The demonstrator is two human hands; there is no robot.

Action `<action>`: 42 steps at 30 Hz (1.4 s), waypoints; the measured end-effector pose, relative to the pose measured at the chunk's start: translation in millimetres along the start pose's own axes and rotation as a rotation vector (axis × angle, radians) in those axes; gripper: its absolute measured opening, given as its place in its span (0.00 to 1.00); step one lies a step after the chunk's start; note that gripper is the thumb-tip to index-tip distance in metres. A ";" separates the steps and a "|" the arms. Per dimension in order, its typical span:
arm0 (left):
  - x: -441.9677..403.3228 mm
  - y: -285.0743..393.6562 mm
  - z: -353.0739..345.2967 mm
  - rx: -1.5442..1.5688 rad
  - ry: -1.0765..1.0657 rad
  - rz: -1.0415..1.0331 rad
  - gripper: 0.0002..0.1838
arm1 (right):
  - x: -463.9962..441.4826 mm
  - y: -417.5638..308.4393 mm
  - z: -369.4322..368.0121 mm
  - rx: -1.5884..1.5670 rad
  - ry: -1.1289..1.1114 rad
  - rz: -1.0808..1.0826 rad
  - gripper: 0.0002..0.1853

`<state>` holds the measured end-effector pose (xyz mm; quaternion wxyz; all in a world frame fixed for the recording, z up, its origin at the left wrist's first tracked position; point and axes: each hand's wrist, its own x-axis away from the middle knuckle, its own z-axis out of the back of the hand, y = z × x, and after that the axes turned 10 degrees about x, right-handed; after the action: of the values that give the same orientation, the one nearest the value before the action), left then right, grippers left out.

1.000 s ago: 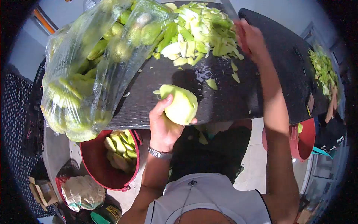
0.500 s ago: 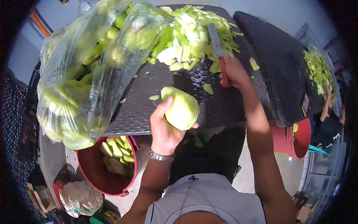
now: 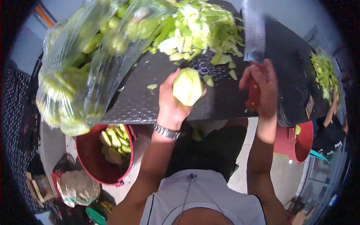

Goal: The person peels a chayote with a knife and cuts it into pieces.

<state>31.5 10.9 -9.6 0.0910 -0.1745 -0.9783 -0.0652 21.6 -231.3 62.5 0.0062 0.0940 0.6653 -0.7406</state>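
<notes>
My left hand (image 3: 173, 98) is wrapped round a peeled, pale green chayote (image 3: 188, 87), with a crease in the end facing up. It holds the chayote above the near part of the dark tabletop (image 3: 138, 99). Off to the right, my right hand (image 3: 264, 84) grips the red handle of a broad-bladed knife (image 3: 255, 30), its blade pointing up and away from me. The blade is apart from the chayote. Beyond my left hand lies a heap of green peelings (image 3: 202, 28). A clear plastic bag (image 3: 80, 67) full of unpeeled chayotes leans at the left.
A red bucket (image 3: 78, 153) with cut pale green pieces stands below the table's left edge. Another red bucket (image 3: 303, 144) is at the right. Further peelings (image 3: 323, 73) lie at the far right, by another person's hand (image 3: 332, 108). A stuffed bag (image 3: 79, 187) sits on the floor.
The knife has swung up and right, away from the peelings, in my right hand. My left hand has moved slightly away from me and turned the chayote so its creased end shows.
</notes>
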 end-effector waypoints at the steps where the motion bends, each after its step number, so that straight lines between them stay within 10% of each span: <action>1: -2.0 0.1 -4.0 0.061 0.006 0.015 0.20 | -0.6 -2.6 -19.0 -0.007 0.079 0.075 0.16; 7: -14.9 -1.6 -9.1 0.188 -0.038 -0.105 0.16 | 24.7 -14.7 -28.8 0.139 -0.250 -0.329 0.15; 17: -25.2 -14.4 -11.8 0.052 0.057 -0.117 0.13 | 86.1 21.5 -77.0 0.286 -0.165 -0.050 0.45; 34: -18.4 -19.2 -8.9 0.034 0.029 -0.111 0.14 | 89.1 22.6 -79.8 0.274 -0.191 -0.036 0.43; 42: -21.4 -31.3 13.8 -0.096 0.009 -0.235 0.16 | 83.1 69.8 -77.0 0.494 -0.258 0.131 0.27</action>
<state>38.1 -23.1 -30.3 0.0788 -0.0624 -0.9873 -0.1231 -40.6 -153.7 -26.0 0.1154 0.0403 0.4511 -0.8840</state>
